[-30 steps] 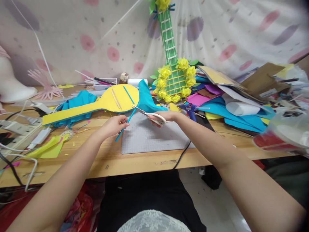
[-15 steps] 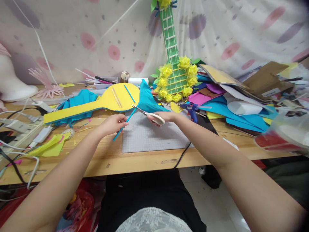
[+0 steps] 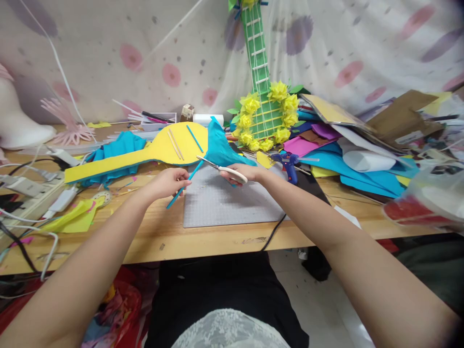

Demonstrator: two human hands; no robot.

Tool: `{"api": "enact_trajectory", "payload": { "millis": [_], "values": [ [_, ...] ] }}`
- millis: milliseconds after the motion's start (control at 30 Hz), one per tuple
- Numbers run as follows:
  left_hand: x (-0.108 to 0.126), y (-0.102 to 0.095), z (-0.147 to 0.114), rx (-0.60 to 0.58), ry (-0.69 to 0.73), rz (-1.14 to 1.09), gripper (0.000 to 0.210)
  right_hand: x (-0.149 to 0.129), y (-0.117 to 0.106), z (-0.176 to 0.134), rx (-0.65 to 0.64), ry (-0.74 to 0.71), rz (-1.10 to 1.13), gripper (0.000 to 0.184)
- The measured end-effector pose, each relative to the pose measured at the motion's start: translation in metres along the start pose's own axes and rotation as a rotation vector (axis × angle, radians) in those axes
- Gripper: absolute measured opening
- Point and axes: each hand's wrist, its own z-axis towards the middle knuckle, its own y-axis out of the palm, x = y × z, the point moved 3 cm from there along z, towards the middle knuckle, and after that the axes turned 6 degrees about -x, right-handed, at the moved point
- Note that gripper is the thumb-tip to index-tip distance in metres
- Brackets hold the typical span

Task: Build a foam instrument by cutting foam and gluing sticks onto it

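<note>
Pinched between the fingers of my left hand (image 3: pixel 173 182) is a thin blue stick (image 3: pixel 196 170), slanting up to the right. My right hand (image 3: pixel 239 173) grips white-handled scissors (image 3: pixel 217 167), whose blades meet the stick near its upper end; whether they are closed on it I cannot tell. Just beyond lies a yellow guitar-shaped board (image 3: pixel 159 147) with a blue edge. On its round part rest another blue stick (image 3: pixel 195 138) and two tan sticks (image 3: pixel 176 145). Crumpled blue paper (image 3: pixel 219 147) lies against its right side. A grey cutting mat (image 3: pixel 217 208) is under my hands.
A green guitar model (image 3: pixel 259 63) with yellow flowers leans against the curtain. Right of the mat lies a blue glue gun (image 3: pixel 289 164), near piled coloured paper (image 3: pixel 366 174). A power strip (image 3: pixel 32 198) with cables is at the left. A plastic cup (image 3: pixel 431 198) stands far right.
The blue stick and my left hand have shifted very slightly left, and the stick lies a little flatter. My right hand and the scissors have hardly moved.
</note>
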Motion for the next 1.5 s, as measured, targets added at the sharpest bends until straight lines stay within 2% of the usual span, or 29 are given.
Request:
{"api": "enact_trajectory", "payload": {
  "millis": [233,367,433,567,633,800,933,1067,1500],
  "values": [
    [-0.006,-0.004,0.0,0.07,-0.021,-0.065,0.02,0.002,-0.006,0.002,0.021,-0.059,-0.062,0.05],
    [-0.013,-0.006,-0.002,0.164,-0.063,-0.283,0.028,0.003,-0.013,0.004,0.093,-0.034,-0.048,0.046],
    [-0.015,-0.002,-0.001,0.193,-0.043,-0.434,0.032,0.005,-0.018,0.004,0.172,0.005,-0.092,0.045],
    [-0.016,0.019,0.009,0.218,0.024,-0.732,0.036,0.005,-0.023,0.0,0.386,0.072,-0.33,0.046],
    [-0.015,0.034,0.018,0.207,0.047,-0.887,0.036,0.002,-0.018,-0.002,0.42,0.101,-0.419,0.047],
    [-0.005,0.07,0.03,0.028,0.054,-1.166,0.023,0.0,0.002,-0.002,0.486,0.206,-0.611,0.056],
    [-0.008,0.078,0.029,-0.041,0.03,-1.201,0.018,0.009,0.011,0.001,0.529,0.228,-0.693,0.058],
    [-0.014,0.077,0.028,-0.045,0.051,-1.158,0.02,0.015,0.014,0.001,0.537,0.259,-0.682,0.058],
    [-0.012,0.081,0.027,-0.069,0.098,-1.12,0.024,0.002,0.026,0.005,0.522,0.244,-0.757,0.064]
  ]
}}
